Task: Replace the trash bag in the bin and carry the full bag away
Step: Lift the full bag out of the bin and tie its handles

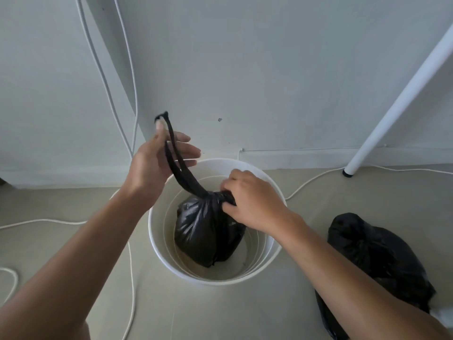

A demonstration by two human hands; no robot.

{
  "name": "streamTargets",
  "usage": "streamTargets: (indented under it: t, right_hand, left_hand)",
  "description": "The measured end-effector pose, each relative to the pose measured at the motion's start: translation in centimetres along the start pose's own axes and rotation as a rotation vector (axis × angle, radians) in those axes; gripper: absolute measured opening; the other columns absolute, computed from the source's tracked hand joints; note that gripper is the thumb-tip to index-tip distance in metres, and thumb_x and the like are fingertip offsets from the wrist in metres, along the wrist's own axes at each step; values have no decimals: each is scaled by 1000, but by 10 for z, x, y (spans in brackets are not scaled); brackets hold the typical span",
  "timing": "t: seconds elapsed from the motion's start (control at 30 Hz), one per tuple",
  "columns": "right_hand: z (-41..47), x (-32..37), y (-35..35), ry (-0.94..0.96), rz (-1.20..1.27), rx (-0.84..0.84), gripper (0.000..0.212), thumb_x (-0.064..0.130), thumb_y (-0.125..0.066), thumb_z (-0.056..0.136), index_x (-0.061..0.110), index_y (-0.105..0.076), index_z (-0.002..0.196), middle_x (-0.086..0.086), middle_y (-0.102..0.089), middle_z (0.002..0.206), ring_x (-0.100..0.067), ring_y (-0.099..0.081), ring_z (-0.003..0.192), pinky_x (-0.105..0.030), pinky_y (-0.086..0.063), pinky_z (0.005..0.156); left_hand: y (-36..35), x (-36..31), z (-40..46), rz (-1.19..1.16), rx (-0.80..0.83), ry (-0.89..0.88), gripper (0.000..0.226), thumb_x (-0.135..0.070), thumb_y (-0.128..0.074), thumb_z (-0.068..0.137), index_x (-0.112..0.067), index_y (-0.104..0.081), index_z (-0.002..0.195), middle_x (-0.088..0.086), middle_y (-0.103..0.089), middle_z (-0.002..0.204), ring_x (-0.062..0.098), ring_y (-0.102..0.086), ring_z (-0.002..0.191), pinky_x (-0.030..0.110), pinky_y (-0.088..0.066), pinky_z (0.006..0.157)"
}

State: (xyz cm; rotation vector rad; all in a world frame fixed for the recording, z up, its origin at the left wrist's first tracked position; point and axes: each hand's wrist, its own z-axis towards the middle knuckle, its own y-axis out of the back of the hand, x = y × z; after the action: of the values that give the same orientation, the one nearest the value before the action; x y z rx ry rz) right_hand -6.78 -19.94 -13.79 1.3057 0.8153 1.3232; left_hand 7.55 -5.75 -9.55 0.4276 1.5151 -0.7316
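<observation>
A white round bin (159,231) stands on the floor against the wall. Inside it sits a full black trash bag (203,231), gathered at the neck. My left hand (154,165) is raised over the bin's far left rim and pinches the bag's long twisted black tail, pulled up taut. My right hand (252,200) grips the bag's bunched neck at the bin's right side. A second black trash bag (372,261) lies on the floor right of the bin, partly behind my right forearm.
White cables (132,278) run down the wall and across the beige floor left of the bin and behind it. A slanted white furniture leg (402,94) with a black foot stands at the back right. The wall is close behind the bin.
</observation>
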Motion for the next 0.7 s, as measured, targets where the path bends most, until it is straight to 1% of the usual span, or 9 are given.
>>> streamTargets:
  t: [0.03, 0.1, 0.17, 0.23, 0.27, 0.37, 0.47, 0.6, 0.7]
  right_hand:
    - [0, -1, 1, -13, 56, -34, 29, 35, -55, 88, 19, -63, 110, 1, -62, 103, -20, -58, 94, -36, -52, 73]
    - [0, -6, 6, -82, 195, -69, 24, 36, -52, 88, 19, -55, 105, 1, -64, 86, -21, -60, 77, -35, -50, 63]
    - [3, -11, 13, -182, 357, -94, 19, 33, -53, 90, 19, -51, 103, 0, -61, 69, -21, -59, 60, -33, -43, 52]
    - [5, -18, 23, -299, 524, -158, 14, 29, -54, 91, 18, -50, 100, -2, -61, 66, -17, -55, 52, -30, -41, 50]
    - [7, -21, 28, -353, 590, -212, 13, 27, -55, 90, 18, -51, 99, -2, -60, 67, -14, -52, 50, -25, -40, 48]
    - [12, -34, 48, -455, 710, -395, 11, 24, -56, 90, 17, -52, 98, 1, -60, 74, -8, -51, 58, -14, -38, 50]
    - [18, -47, 64, -543, 819, -560, 12, 22, -55, 91, 15, -53, 100, 8, -57, 75, -5, -53, 66, -13, -41, 56]
    - [26, -65, 77, -630, 1086, -777, 13, 32, -55, 83, 23, -53, 91, 3, -60, 82, -16, -56, 76, -39, -46, 71]
    - [32, -76, 87, -660, 1214, -917, 14, 39, -54, 76, 29, -49, 86, 2, -60, 87, -20, -57, 83, -45, -48, 77]
  left_hand:
    - [4, 3, 1, 74, -35, 19, 64, -53, -21, 98, -8, -65, 97, 19, -70, 95, 35, -66, 99, 45, -51, 88]
    - [13, 12, 4, 224, -114, 71, 77, -66, -11, 91, -15, -68, 101, 14, -69, 110, 29, -62, 108, 44, -46, 93]
    - [20, 22, 6, 423, -163, 138, 69, -68, -21, 88, -21, -67, 106, 8, -66, 121, 24, -57, 115, 44, -43, 96]
    - [28, 34, 6, 774, -170, 233, 46, -52, -46, 90, -19, -60, 118, 7, -62, 127, 26, -56, 116, 42, -45, 96]
    - [30, 41, 4, 936, -149, 296, 43, -42, -56, 89, -16, -56, 124, 9, -61, 126, 29, -57, 114, 39, -47, 93]
    - [32, 58, -1, 1204, -80, 353, 40, -21, -60, 89, -7, -50, 126, 20, -62, 121, 39, -58, 110, 37, -45, 87]
    - [32, 65, 2, 1287, -92, 322, 35, -4, -49, 89, -3, -48, 124, 29, -62, 117, 44, -56, 110, 38, -41, 84]
    - [27, 64, 5, 1311, -84, 291, 47, 2, -48, 85, -5, -46, 131, 29, -64, 103, 42, -58, 100, 30, -33, 72]
    - [21, 60, 4, 1283, -87, 287, 51, 4, -48, 84, -10, -46, 133, 15, -53, 82, 35, -53, 84, 28, -32, 69]
